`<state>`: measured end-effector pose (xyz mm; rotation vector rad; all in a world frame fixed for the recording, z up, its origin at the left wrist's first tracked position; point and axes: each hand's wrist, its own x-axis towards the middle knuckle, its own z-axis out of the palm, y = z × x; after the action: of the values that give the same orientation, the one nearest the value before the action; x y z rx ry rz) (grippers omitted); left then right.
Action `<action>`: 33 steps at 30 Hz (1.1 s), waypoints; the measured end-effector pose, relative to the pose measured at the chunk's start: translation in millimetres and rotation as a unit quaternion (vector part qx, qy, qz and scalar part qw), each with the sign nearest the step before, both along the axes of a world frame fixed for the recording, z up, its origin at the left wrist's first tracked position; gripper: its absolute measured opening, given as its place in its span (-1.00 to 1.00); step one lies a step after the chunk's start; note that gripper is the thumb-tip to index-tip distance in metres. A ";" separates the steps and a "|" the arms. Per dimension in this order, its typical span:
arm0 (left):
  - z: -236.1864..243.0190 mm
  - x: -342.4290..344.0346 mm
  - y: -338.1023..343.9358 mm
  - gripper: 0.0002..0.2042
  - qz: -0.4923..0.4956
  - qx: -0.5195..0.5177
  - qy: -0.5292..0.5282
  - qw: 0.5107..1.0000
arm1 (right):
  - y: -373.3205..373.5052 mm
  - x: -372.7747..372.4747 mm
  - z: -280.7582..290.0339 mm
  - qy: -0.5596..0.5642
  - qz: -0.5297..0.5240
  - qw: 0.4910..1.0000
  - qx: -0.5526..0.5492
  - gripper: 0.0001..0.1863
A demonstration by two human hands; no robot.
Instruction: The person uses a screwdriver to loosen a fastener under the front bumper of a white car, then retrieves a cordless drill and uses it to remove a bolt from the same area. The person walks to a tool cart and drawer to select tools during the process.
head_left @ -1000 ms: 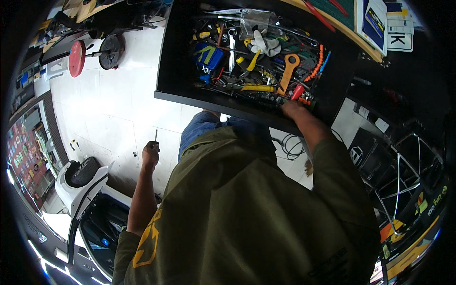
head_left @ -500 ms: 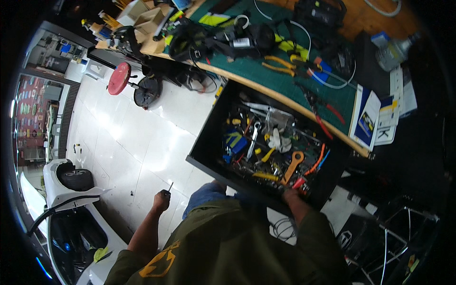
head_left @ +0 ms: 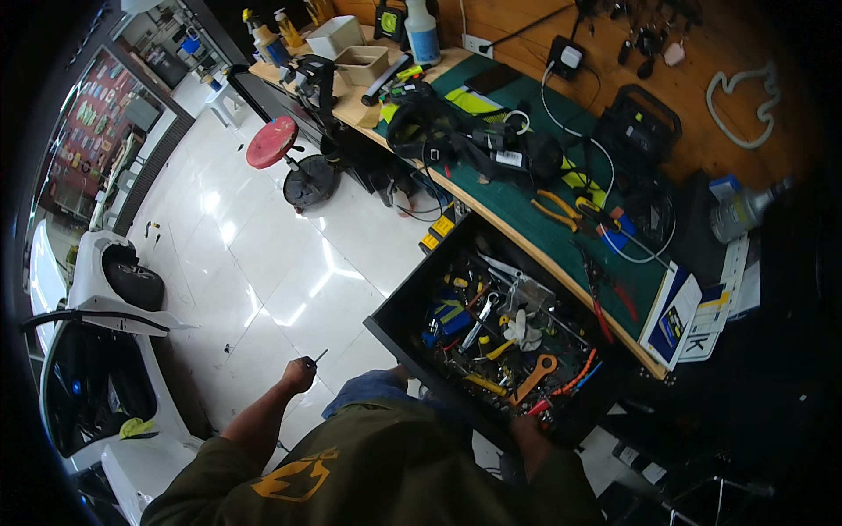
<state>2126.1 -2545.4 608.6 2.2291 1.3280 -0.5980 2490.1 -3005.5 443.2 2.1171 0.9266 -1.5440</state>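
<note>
In my left hand, held out over the floor, is a thin screwdriver with its shaft pointing up and away. My right hand is at the front edge of an open black drawer, close to a red-handled tool; its fingers are in shadow and hard to make out. Tools crowd the drawer: an orange wrench-shaped tool, a silver wrench, a yellow-handled tool, a blue item and a white crumpled glove.
Above the drawer runs a workbench with a green mat, bearing yellow-handled pliers, red-handled pliers, a black bag and a spray bottle. A red stool stands on the tiled floor. At left is a white car.
The view has shifted, showing more of the bench and wall. My left hand still holds the screwdriver, now tilted further to the right. My right hand stays at the drawer's front edge.
</note>
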 end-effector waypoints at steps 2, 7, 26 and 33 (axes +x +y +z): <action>1.7 4.0 0.7 -0.76 0.004 0.001 -0.007 1.000 | -0.6 -0.2 2.4 -0.002 -0.010 1.000 0.001 -0.67; -2.9 -3.8 6.6 -0.76 -0.020 -0.001 0.003 1.000 | -6.0 1.3 6.7 -0.006 -0.032 0.999 0.007 -0.67; 6.4 11.4 101.0 -0.73 0.373 -0.202 -0.309 0.851 | 57.4 15.7 81.3 -0.154 -0.242 0.929 0.231 -0.68; 35.5 77.1 227.2 -0.72 0.307 -0.285 -0.433 0.798 | 279.2 49.6 232.7 -0.217 -0.286 0.833 0.422 -0.77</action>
<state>2203.2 -2318.2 644.1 1.1759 1.0509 0.2517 2539.8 -2726.3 675.9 3.4388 0.9449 -0.7738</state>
